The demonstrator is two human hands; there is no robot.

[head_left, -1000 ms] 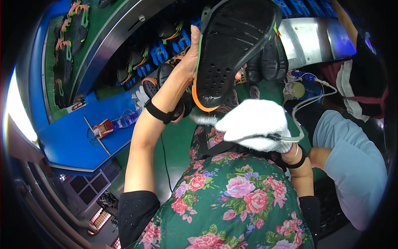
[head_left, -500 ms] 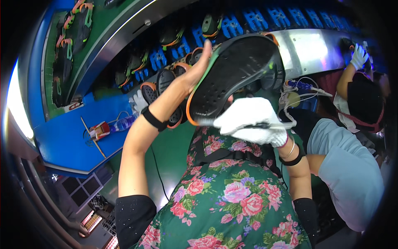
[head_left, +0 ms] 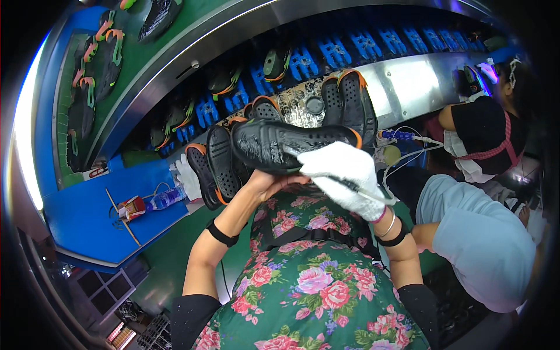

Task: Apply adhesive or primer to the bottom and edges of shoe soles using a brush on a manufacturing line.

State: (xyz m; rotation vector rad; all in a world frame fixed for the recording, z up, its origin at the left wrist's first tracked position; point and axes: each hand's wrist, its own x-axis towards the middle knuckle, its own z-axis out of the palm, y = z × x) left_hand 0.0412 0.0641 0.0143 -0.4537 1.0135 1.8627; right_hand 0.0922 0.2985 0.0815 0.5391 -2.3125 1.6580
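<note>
Level in front of me lies a black shoe sole (head_left: pixel 262 140) with an orange edge at its right end; whitish wet streaks mark its upper face. My bare left hand (head_left: pixel 269 182) grips it from below at the near edge, with some fingers hidden beneath. In a white knit glove, my right hand (head_left: pixel 343 169) is closed round a thin brush-like tool (head_left: pixel 345 182) with a pale tube running off it. The tool's tip meets the sole near its middle. Further black soles with orange trim stand behind, a pair (head_left: pixel 357 104) to the right and others (head_left: pixel 221 160) to the left.
Beyond runs a conveyor with blue holders (head_left: pixel 303 64), beside a shiny metal plate (head_left: pixel 420 84). At left, a blue table (head_left: pixel 76 204) bears a bottle (head_left: pixel 166 198) and a white glove (head_left: pixel 188 178). A co-worker's light-blue sleeve (head_left: pixel 490 245) is close on my right, with another person (head_left: pixel 484 128) beyond.
The sole has swung from a raised, tilted position down to lie level and nearer. My left hand moved down from its far edge to beneath it; my gloved hand still holds the tool.
</note>
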